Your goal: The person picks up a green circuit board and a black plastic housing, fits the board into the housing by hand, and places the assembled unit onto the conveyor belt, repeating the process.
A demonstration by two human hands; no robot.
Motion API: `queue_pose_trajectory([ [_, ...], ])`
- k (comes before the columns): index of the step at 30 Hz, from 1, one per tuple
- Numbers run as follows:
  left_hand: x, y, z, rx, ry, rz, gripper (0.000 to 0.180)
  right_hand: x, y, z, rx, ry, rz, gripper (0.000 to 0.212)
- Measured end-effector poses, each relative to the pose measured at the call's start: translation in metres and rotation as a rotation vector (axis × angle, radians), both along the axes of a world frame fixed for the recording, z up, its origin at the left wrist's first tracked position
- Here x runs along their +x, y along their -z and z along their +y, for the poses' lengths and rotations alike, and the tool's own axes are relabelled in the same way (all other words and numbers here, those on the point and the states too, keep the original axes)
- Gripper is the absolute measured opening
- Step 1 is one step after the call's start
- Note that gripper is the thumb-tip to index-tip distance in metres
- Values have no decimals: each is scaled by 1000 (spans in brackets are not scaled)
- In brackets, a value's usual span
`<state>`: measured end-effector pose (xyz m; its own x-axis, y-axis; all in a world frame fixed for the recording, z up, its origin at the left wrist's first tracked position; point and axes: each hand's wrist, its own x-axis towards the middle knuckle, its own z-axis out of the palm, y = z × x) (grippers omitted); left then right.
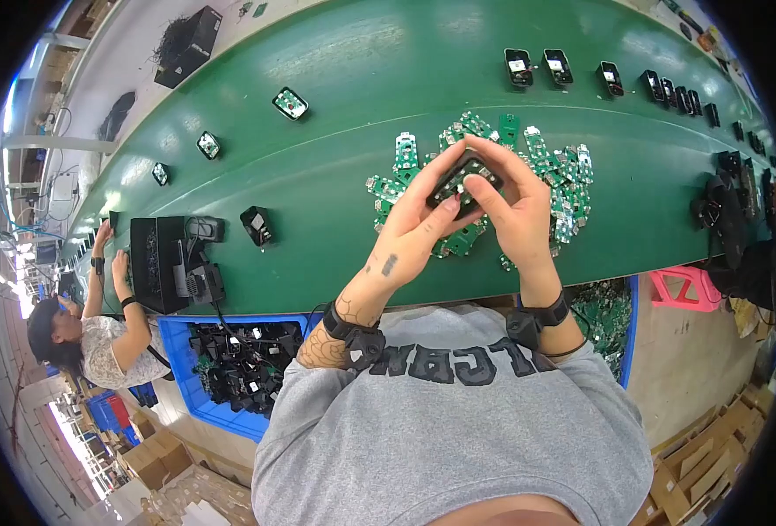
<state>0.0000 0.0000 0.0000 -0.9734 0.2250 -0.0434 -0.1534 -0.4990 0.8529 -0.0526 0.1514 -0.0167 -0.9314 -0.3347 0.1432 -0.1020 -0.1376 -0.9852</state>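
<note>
Both hands are closed around a small black plastic case (443, 193) with a circuit board inside it. My left hand (412, 226) wraps its left side, and my right hand (525, 203) holds the right side. Both thumbs press on the board from above, and the fingertips meet at the far edge. Beneath and around the hands spreads a heap of loose green circuit boards (570, 186), partly covered by them. Farther left on the green bench (335, 202) lies an open black case (255, 226) with parts inside.
Cases with boards (290, 103) sit in a line at the far left; black cases (556, 67) line the far right. Blue bins (246, 421) of parts stand below the bench edge. A black box (158, 263) separates me from a co-worker (99, 337). A pink stool (686, 289) is at right.
</note>
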Motion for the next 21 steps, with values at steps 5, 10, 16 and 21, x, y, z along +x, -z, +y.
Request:
queue_pose_trajectory([
  [5, -4, -8, 23, -231, -99, 20, 51, -1, -4, 12, -254, -51, -149, 44],
  [10, 4, -3, 45, -513, -246, 191, 46, 5, -10, 29, -359, -133, -225, 41],
  [16, 7, -17, 66, -730, -87, 309, 52, 6, -21, 85, -56, -192, 46, 54],
  [21, -6, -5, 63, -482, 47, 112, 53, 16, -38, 100, 222, 209, 445, 61],
])
